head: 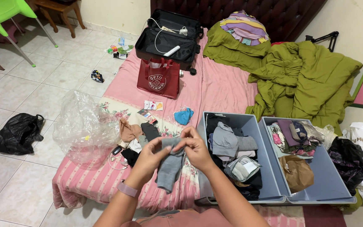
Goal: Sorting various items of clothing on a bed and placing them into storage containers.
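Both my hands hold a grey sock (pixel 169 166) above the near edge of a pink striped bed (pixel 215 86). My left hand (pixel 150 157) grips its top from the left, with a pink band on the wrist. My right hand (pixel 195 147) pinches the same top edge from the right. The sock hangs down between them. Just right of my hands lies an open grey suitcase (pixel 269 168) with two halves, both filled with folded clothes. A small pile of dark and beige garments (pixel 137 134) lies on the bed left of my hands.
A crumpled clear plastic bag (pixel 82 126) sits at the bed's left edge. Farther back are a red tote bag (pixel 159 77), an open black suitcase (pixel 169 40), a blue cloth (pixel 183 115) and green bedding (pixel 303 77). Black plastic bags (pixel 17 132) lie on the tiled floor.
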